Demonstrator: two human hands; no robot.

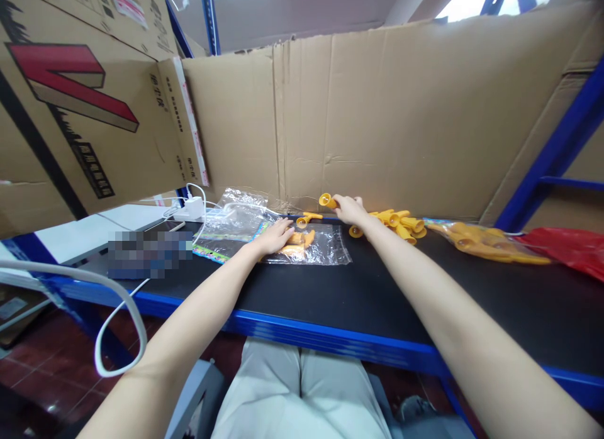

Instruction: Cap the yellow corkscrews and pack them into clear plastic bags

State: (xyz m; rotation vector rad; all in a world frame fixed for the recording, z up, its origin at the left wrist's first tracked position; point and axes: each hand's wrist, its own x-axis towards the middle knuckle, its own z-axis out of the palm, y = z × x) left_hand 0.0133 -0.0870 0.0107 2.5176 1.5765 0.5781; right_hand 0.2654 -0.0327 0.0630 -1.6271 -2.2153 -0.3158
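My right hand (349,209) is closed on a yellow plastic pipe (325,200) with a flared cup, held above the black tabletop. The cup end points left, and its stem is hidden in my fingers. My left hand (276,236) lies with fingers stretched over a clear plastic bag (330,245) that has a colourful printed strip. Several yellow pipes (298,241) show at the bag, beside my left fingertips. Another yellow pipe (309,219) lies just behind the bag. A loose pile of yellow pipes (401,224) lies under and right of my right wrist.
At the right lie a filled bag of yellow pipes (486,241) and a red plastic bag (570,247). More clear bags (231,216), a white plug adapter (191,207) and cables are at the left. Cardboard (401,124) walls the back; a blue rail (330,338) edges the front.
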